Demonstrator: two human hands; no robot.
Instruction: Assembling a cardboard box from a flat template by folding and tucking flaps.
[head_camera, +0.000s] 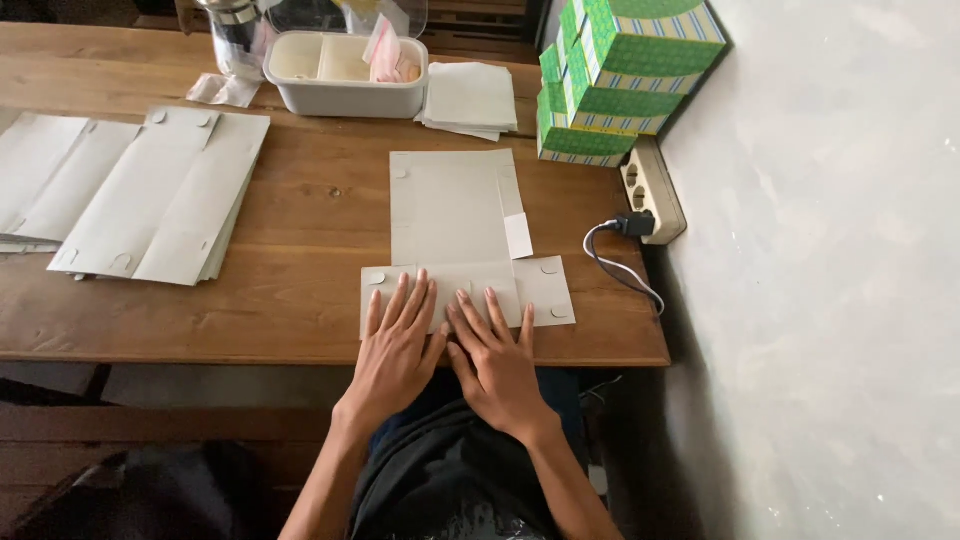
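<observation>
Both the left hand (398, 350) and the right hand (492, 355) lie flat, grip spread, pressing the grey cardboard sheet (455, 215) on the near counter (300, 270).

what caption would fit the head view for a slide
Both hands, left hand and right hand, press flat on a grey cardboard blank at the wooden table edge.

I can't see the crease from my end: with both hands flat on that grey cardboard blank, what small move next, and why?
Probably slide both palms outward along the near flap. The left hand and right hand lie side by side, pressing the middle of the cardboard blank at the edge of the table, while the flap's ends lie unpressed.
</observation>
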